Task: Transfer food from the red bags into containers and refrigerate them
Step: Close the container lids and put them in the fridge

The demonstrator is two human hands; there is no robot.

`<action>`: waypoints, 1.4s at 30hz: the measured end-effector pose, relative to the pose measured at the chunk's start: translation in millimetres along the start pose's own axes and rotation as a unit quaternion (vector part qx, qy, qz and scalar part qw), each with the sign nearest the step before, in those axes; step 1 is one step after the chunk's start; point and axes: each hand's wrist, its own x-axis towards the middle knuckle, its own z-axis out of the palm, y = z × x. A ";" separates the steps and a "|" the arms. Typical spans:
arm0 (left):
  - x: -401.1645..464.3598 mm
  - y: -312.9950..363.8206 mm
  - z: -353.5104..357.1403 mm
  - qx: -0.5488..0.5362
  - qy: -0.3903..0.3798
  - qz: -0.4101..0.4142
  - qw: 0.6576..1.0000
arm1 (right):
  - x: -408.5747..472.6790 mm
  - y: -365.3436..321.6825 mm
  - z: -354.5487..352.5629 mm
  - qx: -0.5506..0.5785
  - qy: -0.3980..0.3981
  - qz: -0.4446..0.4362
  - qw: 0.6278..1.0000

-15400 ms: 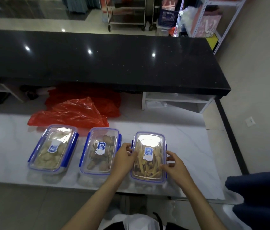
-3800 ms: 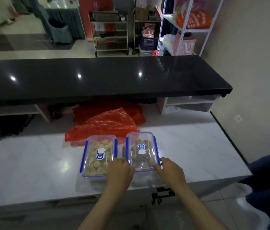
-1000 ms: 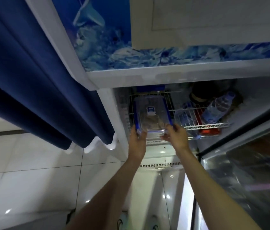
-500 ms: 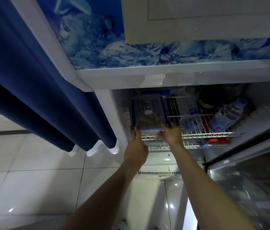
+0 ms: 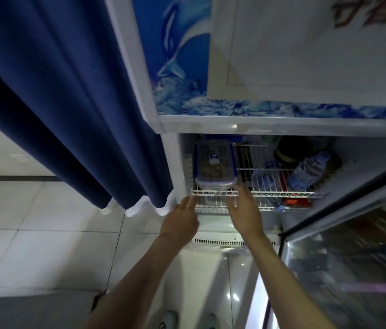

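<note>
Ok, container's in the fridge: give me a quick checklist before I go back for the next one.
1. Container sits on the wire shelf, at its left end: ok.
2. Lid on the container: ok; whether the clips are latched: cannot tell.
3. Left hand off the container, fingers relaxed: ok.
4. Right hand clear: cannot tell, its fingertips are at the container's near corner.
5. Water bottle clear of the container: ok.
6. Glass door closed: not ok, it stands open at right.
</note>
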 end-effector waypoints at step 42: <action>-792.0 -341.3 19.1 0.018 0.292 -0.584 0.757 | -593.3 -405.5 319.3 -0.157 -0.331 -0.691 0.623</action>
